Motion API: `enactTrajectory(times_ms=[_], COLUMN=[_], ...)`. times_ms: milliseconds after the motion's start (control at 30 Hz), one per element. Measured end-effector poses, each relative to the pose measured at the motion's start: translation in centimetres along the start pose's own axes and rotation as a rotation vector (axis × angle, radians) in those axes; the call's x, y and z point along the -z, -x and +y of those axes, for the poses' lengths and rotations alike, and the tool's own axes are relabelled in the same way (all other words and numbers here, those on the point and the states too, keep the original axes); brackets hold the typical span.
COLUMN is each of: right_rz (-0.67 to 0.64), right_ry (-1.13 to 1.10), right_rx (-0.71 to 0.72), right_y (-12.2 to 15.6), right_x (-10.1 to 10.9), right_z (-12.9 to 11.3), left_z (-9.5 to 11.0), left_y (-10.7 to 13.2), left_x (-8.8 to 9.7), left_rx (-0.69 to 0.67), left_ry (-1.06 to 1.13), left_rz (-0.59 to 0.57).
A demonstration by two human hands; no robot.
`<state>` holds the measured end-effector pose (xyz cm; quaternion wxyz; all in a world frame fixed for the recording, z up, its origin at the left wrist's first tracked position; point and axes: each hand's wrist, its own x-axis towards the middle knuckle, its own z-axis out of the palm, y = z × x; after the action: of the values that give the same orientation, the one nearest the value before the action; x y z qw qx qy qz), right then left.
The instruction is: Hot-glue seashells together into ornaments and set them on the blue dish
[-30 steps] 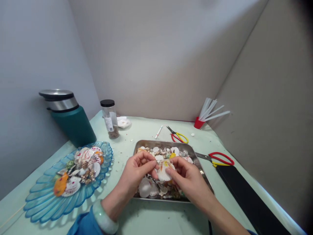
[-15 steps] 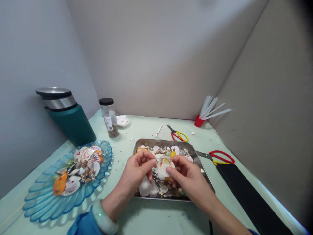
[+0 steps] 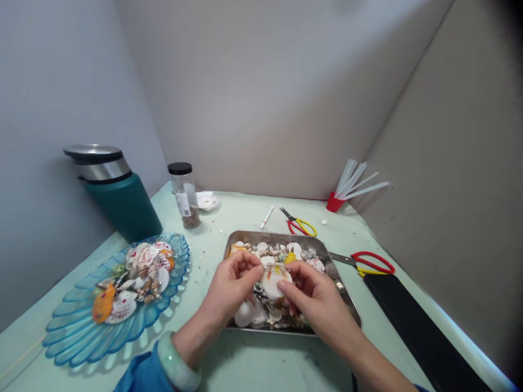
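Note:
Over the metal tray (image 3: pixel 354 305), a white scallop shell (image 3: pixel 277 284) with orange and yellow marks is held up between my two hands. My right hand (image 3: pixel 312 291) grips its right side, thumb on the face and fingers behind. My left hand (image 3: pixel 235 283) is closed in a pinch at the upper left corner of the shell; its fingertips cover the exact contact. Beneath lie many loose shells (image 3: pixel 245 314), including scallops and small spiral ones, partly hidden by my hands. A pale green bangle (image 3: pixel 176 362) circles my left wrist.
Left is a blue scalloped plate (image 3: pixel 69 340) of shells, behind it a teal bottle (image 3: pixel 125 204) and a clear jar (image 3: pixel 183 196). Beyond the tray lie a white pen (image 3: pixel 267 217) and scissors (image 3: pixel 300 223). Right are more scissors (image 3: pixel 363 262), a black strip (image 3: pixel 412 321) and a red cup (image 3: pixel 334 203) of sticks.
My hands stay around the scallop shell, with my left fingertips slightly closer to its top edge. The whole view has shifted a little; nothing has been let go.

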<state>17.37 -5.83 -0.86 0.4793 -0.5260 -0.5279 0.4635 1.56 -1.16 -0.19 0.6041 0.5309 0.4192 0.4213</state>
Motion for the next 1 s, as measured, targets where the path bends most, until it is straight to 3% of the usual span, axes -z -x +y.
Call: enactTrajectory(times_ms=[167, 400, 500, 667, 1000], right_rz=[0.013, 0.000, -0.002, 0.171, 0.199], right_ry=[-0.040, -0.116, -0.101, 0.115, 0.278], right_rx=[-0.004, -0.034, -0.014, 0.131, 0.185], right_y=[0.0, 0.2, 0.3, 0.5, 0.6], right_x=[0.0, -0.2, -0.3, 0.1, 0.1], right_z=[-0.3, -0.6, -0.4, -0.3, -0.3], left_z=[0.4, -0.2, -0.5, -0.7, -0.2], left_y=[0.2, 0.2, 0.1, -0.1, 0.1], left_x=[-0.1, 0.1, 0.1, 0.0, -0.1], left_rx=[-0.049, 0.042, 0.045, 0.035, 0.090], left_ry=[0.000, -0.068, -0.018, 0.028, 0.033], left_rz=[-0.011, -0.189, -0.169, -0.119, -0.150])
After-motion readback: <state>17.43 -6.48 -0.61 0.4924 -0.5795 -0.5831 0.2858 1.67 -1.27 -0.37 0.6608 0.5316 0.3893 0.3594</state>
